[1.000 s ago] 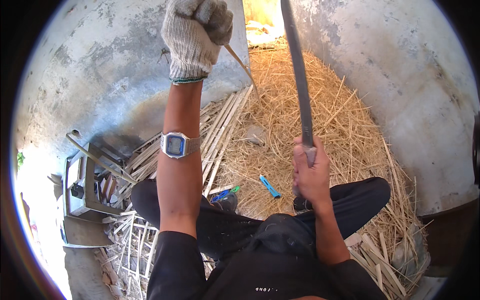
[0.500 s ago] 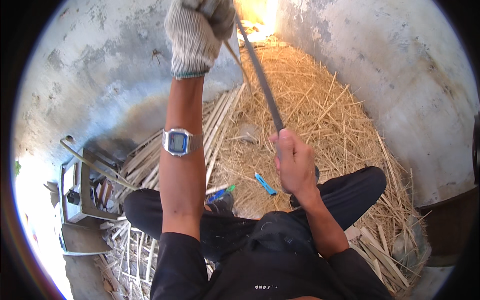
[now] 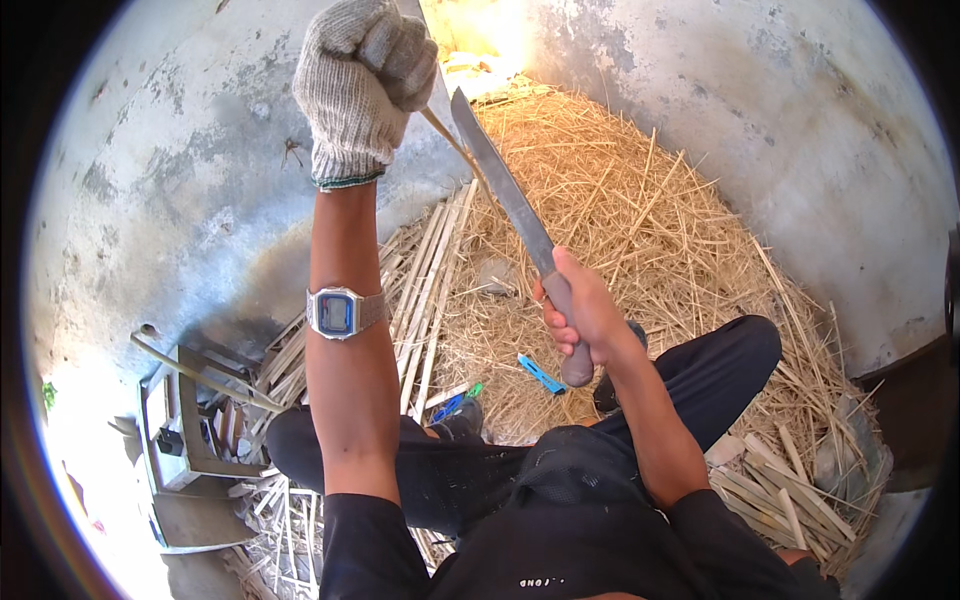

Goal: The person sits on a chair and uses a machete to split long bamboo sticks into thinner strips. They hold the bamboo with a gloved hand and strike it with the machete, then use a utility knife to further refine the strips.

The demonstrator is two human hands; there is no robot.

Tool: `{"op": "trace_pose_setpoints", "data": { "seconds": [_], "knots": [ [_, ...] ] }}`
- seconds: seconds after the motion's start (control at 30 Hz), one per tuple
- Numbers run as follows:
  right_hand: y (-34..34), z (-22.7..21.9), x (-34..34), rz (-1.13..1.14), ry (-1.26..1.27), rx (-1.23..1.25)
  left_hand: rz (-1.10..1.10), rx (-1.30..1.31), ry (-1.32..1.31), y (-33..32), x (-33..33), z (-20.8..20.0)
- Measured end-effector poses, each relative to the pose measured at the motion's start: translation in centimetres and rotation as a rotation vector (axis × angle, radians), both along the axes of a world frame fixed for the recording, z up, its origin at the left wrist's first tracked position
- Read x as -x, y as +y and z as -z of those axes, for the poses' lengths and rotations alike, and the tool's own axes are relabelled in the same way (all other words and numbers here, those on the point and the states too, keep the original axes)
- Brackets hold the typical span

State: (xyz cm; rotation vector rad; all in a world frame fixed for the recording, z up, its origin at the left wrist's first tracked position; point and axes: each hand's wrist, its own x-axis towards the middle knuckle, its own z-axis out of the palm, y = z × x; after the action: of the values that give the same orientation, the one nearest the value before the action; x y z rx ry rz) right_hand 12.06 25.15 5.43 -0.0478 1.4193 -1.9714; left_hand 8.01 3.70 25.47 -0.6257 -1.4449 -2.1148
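Note:
My left hand (image 3: 365,90), in a knitted grey-white work glove, is raised at the upper left and closed around a thin strip of wood or bamboo (image 3: 446,131). The strip slants down to the right from the fist and passes behind the blade. In my bare right hand (image 3: 590,310) is a machete (image 3: 515,205), gripped by its brown handle. Its long dark blade points up and to the left, with the tip just right of the glove. Whether blade and strip touch, I cannot tell.
Straw-like shavings (image 3: 600,190) cover the floor ahead. Split strips (image 3: 430,270) lie in a pile behind my left forearm. A light-blue cutter knife (image 3: 541,374) rests between my bent legs. At left stands a wooden frame (image 3: 185,420). Grey walls (image 3: 800,150) rise on both sides.
My left hand has shifted left and slightly down with the strip. The machete has turned from edge-on to show its flat side, and its tip has moved left and down.

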Motion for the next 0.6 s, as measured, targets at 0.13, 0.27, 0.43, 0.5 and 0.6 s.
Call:
{"op": "trace_pose_setpoints", "data": {
  "seconds": [0.13, 0.27, 0.43, 0.5, 0.6],
  "knots": [
    [-1.3, -2.8, -3.7, 0.271, 0.520, -0.009, 0.076, -0.003, 0.034, 0.1, 1.0, 0.6],
    [-2.9, -1.6, -3.3, 0.393, 0.890, -0.373, 0.140, 0.080, 0.092, 1.0, 2.1, 0.4],
    [-4.9, 7.4, 1.8, 0.318, 0.830, -0.695, -0.038, -0.045, -0.092, 0.8, 1.9, -1.2],
    [-4.3, 5.9, 2.3, 0.207, 0.774, -0.645, -0.236, -0.079, -0.114, 2.4, 1.2, -0.8],
    [-2.5, 0.9, 2.0, 0.053, -0.054, -0.040, -0.219, -0.042, -0.069, 2.2, 1.5, -0.9]
  ]
}}
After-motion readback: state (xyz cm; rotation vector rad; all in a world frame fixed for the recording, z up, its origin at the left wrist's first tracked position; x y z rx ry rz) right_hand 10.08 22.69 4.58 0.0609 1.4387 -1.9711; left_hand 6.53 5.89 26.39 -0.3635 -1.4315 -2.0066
